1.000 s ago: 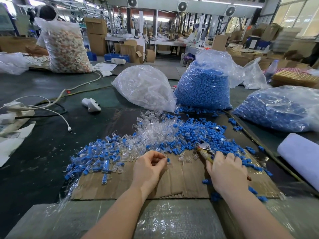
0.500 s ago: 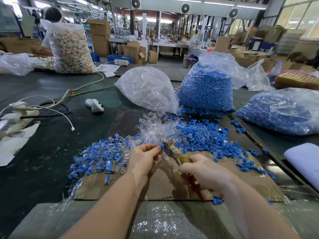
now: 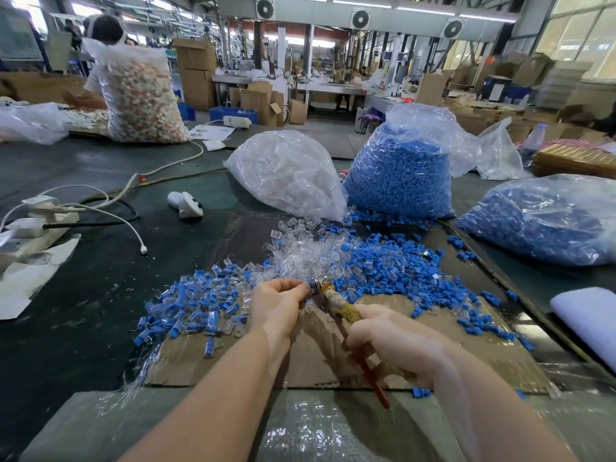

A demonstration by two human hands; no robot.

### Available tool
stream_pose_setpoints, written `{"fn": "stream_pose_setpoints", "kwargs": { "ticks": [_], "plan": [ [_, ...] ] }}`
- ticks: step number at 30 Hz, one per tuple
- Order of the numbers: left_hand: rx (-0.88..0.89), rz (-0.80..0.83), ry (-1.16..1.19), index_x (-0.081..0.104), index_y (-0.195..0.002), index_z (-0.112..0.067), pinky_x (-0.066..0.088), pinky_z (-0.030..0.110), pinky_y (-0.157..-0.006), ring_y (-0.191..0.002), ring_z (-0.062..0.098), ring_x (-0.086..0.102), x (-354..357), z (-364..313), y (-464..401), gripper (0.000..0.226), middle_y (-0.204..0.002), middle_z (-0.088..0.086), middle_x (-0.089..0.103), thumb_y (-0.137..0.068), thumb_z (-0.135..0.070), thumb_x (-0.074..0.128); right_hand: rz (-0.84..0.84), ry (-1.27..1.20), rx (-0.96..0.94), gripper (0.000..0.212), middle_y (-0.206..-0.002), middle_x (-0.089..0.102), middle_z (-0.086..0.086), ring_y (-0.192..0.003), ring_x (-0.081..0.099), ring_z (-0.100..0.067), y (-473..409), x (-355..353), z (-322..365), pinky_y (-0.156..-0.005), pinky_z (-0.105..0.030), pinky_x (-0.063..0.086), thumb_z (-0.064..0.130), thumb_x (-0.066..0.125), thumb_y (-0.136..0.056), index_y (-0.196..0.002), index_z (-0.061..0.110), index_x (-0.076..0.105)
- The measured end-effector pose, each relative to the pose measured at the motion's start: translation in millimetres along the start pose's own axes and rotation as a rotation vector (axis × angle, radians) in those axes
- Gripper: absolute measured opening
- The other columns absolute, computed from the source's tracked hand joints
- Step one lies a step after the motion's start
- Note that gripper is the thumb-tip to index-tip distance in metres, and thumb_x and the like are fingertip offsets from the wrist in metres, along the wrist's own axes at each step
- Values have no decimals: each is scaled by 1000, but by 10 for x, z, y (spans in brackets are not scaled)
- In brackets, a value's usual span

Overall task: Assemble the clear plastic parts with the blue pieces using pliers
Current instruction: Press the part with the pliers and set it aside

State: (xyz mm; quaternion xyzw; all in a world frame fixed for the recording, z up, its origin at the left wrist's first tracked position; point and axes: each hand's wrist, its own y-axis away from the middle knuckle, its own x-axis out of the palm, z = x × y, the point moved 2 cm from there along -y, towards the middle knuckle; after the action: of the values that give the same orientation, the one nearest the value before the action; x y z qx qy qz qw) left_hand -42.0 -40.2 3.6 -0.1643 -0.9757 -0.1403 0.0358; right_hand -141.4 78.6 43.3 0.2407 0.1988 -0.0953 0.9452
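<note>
My left hand (image 3: 278, 303) pinches a small clear plastic part at its fingertips, right against the jaws of the pliers (image 3: 336, 303). My right hand (image 3: 396, 341) grips the pliers' taped handles, with one red handle sticking out below the palm. The part itself is mostly hidden between fingers and jaws. Behind the hands lies a heap of loose clear parts (image 3: 306, 251) and loose blue pieces (image 3: 393, 265). A spread of joined clear-and-blue pieces (image 3: 196, 301) lies to the left on the cardboard sheet (image 3: 320, 358).
A bag of clear parts (image 3: 286, 175) and two bags of blue pieces (image 3: 400, 175) (image 3: 546, 218) stand behind the piles. A white handheld device (image 3: 185, 203), power strips and cables (image 3: 40, 218) lie at the left. A white roll (image 3: 586, 315) is at the right edge. A person works at far left.
My right hand brought the pliers from the blue pile on the right over to my left hand. The jaws now meet the part at my left fingertips.
</note>
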Motion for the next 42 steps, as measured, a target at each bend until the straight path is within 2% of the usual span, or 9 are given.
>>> {"fn": "stream_pose_setpoints", "kwargs": {
  "ticks": [6,13,17,21,23,27,33,36,42],
  "plan": [
    [-8,-27,7,67,-79,-9,52,47,-73,-67,30,61,30,-4,28,4,-80,20,68,-82,-9,69,-8,7,-12,12,-77,46,-8,-73,46,-21,26,22,24,-66,-34,39,2,44,-83,-79,13,43],
    [-2,-31,28,67,-81,-8,54,56,-76,-85,41,66,60,52,26,3,-87,22,68,-81,-9,69,-98,104,-19,19,-70,43,0,-52,38,-9,26,53,-32,-48,-21,32,5,43,-87,-74,17,39],
    [8,-31,23,67,-81,-10,56,46,-73,-71,30,66,29,63,31,2,-80,16,68,-82,-9,68,-128,59,-49,8,-83,50,3,-57,47,-7,34,75,-52,-44,-15,37,11,51,-85,-82,18,52],
    [246,-118,-272,64,-80,-16,48,17,-57,-68,11,61,-168,-13,-4,6,-79,2,66,-85,-13,65,-259,44,-56,46,-105,47,1,-63,51,-7,-14,1,-166,-44,-12,38,9,57,-80,-126,13,48],
    [417,-249,-574,64,-85,-20,42,12,-54,-65,6,56,-357,-82,-36,5,-80,-5,65,-88,-18,61,-398,196,-67,44,-101,46,3,-74,53,-10,-31,-97,-224,-53,-15,43,11,58,-82,-124,14,48],
    [519,-503,-991,70,-100,-25,40,35,-79,-86,19,52,-744,-152,-151,16,-99,0,66,-92,-25,56,-604,470,39,41,-99,46,1,-103,46,-19,-67,-327,-461,-89,-36,43,23,56,-87,-126,16,47],
    [417,-549,-1200,66,-111,-31,31,39,-85,-102,24,42,-916,-124,-228,22,-109,-1,59,-93,-28,54,-683,689,170,59,-128,45,-8,-121,40,-26,-84,-456,-697,-98,-38,40,43,51,-91,-142,21,32],
    [522,-473,-1088,64,-114,-27,30,34,-88,-102,20,40,-734,-105,-171,25,-110,0,57,-90,-22,59,-720,791,179,63,-134,41,-6,-125,38,-24,-98,-443,-749,-101,-37,38,51,45,-92,-145,24,26],
    [731,-55,-927,64,-111,-16,34,6,-72,-88,3,43,-155,118,27,23,-92,-11,50,-90,-14,58,-733,877,220,63,-138,38,-3,-129,34,-22,-123,-413,-738,-108,-42,29,59,41,-91,-144,28,25]
  ]
}}
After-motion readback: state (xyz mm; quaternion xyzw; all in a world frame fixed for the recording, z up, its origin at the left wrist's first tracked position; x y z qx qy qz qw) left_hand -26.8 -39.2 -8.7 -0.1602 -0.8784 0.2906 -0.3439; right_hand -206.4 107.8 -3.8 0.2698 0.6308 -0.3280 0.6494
